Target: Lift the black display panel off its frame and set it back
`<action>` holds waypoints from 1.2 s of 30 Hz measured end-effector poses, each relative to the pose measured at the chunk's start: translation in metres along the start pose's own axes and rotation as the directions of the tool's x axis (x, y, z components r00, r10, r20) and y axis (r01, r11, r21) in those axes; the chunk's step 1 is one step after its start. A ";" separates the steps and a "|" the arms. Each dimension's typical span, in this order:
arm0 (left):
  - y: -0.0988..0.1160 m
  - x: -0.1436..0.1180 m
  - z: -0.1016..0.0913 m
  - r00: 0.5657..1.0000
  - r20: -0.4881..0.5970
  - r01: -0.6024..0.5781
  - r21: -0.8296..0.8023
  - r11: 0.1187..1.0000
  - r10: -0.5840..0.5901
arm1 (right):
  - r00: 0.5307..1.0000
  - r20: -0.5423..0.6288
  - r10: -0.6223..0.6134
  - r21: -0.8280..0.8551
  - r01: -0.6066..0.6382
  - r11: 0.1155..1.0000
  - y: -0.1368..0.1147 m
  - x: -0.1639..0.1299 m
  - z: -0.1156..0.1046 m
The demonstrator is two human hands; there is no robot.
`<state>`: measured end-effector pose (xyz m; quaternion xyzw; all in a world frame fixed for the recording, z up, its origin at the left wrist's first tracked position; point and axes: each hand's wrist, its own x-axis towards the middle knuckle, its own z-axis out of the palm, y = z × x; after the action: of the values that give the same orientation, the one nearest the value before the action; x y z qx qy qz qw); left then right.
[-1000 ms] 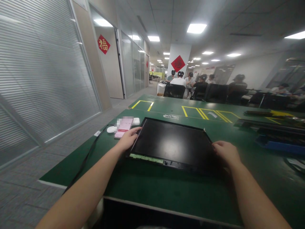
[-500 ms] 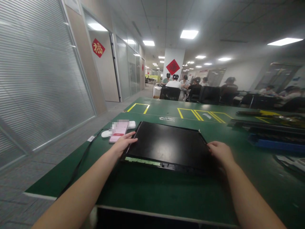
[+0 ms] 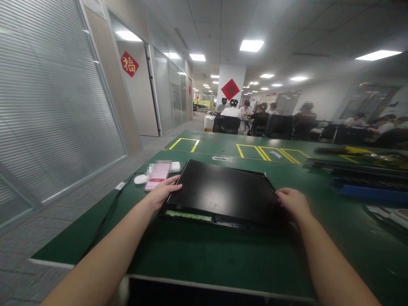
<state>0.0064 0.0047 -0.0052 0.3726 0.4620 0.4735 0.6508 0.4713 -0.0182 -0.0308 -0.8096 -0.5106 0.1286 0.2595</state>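
Our left hand and right hand grip the side edges of the black panel, fingers curled onto it. It lies flat on the green desk, just beside a pink phone.

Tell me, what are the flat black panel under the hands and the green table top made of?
The flat black panel looks like glass or glossy plastic: ceiling lights reflect softly off it, and a green circuit strip lines its near edge. The green table top looks like a matte rubbery mat, with hardly any glare.

Glossy black panel on matt green table
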 end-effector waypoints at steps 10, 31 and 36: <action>0.002 -0.002 0.001 0.989 -0.015 -0.145 0.094 0.985 0.147 | 1.000 -0.021 -0.012 -0.022 0.012 1.000 -0.002 -0.001 0.000; 0.004 -0.011 0.008 0.929 0.145 -0.333 -0.072 0.940 0.340 | 0.991 -0.033 0.132 0.222 -0.122 0.967 0.007 0.010 0.004; 0.004 -0.010 0.008 0.933 0.104 -0.335 -0.107 0.936 0.345 | 0.992 -0.006 0.128 0.309 -0.120 0.943 -0.002 0.005 0.008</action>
<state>0.0122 -0.0039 0.0033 0.4461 0.3291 0.5753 0.6015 0.4686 -0.0110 -0.0363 -0.7913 -0.4288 0.2123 0.3807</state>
